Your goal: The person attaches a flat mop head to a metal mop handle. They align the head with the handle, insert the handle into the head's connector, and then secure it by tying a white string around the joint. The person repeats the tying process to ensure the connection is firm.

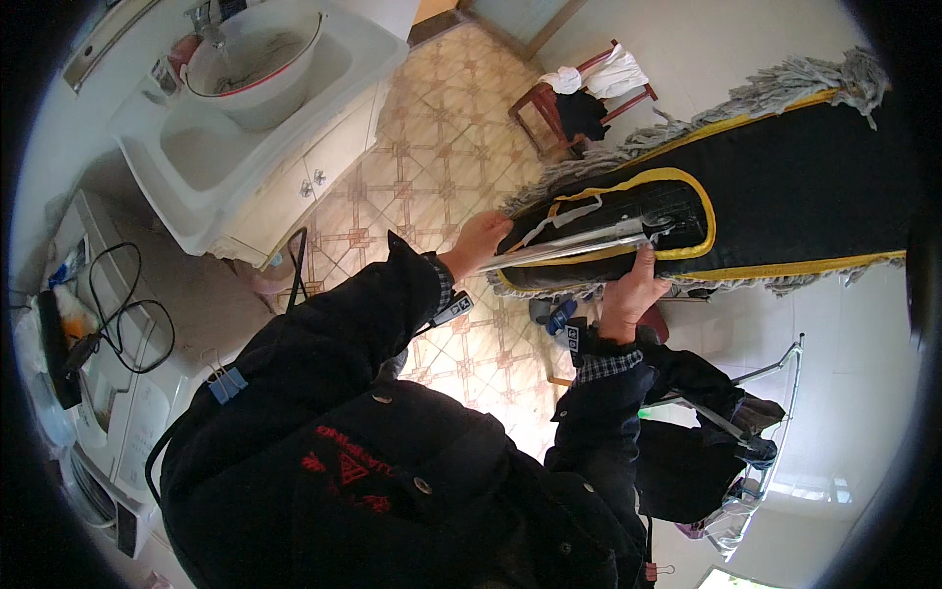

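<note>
A large flat mop point(785, 187) with a black back, yellow edging and grey string fringe is held up in front of me, stretching toward the right. Its silvery metal handle point(574, 243) runs to a joint inside a yellow-trimmed opening. My left hand point(478, 243) is closed at the mop's near left end, beside the handle; its fingertips are partly hidden. At the lower edge, my right hand point(633, 294) grips the mop with the thumb on top near the joint and the other fingers underneath, mostly out of sight.
A white sink point(211, 162) holding a white bucket point(260, 93) stands at the upper left. Beside it is a washing machine point(128, 422) with a black cable point(137, 304). A wooden chair point(540, 113) bears clothes. A metal drying rack point(785, 393) stands right. Patterned tile floor point(432, 108) lies between.
</note>
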{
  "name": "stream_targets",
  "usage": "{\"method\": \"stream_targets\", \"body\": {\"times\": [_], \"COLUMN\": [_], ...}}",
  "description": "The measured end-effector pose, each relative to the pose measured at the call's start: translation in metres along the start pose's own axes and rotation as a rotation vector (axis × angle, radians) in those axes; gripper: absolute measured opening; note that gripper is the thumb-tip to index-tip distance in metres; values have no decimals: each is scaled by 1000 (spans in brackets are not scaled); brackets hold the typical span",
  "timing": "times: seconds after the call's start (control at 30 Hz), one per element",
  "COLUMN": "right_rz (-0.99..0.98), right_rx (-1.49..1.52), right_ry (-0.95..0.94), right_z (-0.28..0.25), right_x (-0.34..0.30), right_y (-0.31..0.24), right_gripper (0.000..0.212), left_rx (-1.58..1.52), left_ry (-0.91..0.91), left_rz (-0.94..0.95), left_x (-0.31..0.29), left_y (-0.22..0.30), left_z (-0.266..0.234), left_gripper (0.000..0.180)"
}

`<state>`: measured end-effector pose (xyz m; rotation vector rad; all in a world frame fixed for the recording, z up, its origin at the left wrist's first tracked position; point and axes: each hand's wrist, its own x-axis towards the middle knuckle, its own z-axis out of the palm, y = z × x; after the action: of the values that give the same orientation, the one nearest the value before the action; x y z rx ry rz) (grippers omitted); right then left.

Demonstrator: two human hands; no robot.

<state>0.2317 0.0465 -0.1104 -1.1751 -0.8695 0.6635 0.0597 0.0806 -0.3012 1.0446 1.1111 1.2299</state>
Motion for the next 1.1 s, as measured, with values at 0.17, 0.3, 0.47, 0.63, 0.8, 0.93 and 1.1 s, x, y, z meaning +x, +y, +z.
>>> {"method": "stream_targets", "body": {"times": [0.17,0.3,0.47,0.63,0.8,0.93,1.1], "right_rz": [50,111,-28,-68,-86,-75,-186], "right_rx": [85,48,54,85,42,18,-305], "right_ry": [28,84,-3,-69,-97,-46,-26], "right_z": [6,12,9,1,3,5,1], "right_x": [-2,-4,3,7,5,1,0], "right_y": [-8,-12,-4,6,1,0,8], "right_gripper": [43,46,41,38,39,39,32], "left_rx": [36,216,22,37,187,606,906], "left_ry": [-45,-189,-307,-270,-186,-30,81], "left_rz": [33,176,323,433,564,939,1100], "left_x": [7,27,40,29,35,48,55], "left_y": [64,116,134,124,129,141,145], "left_z": [-6,-8,-5,-8,-2,-10,-15], "left_gripper": [27,33,28,22,17,16,21]}}
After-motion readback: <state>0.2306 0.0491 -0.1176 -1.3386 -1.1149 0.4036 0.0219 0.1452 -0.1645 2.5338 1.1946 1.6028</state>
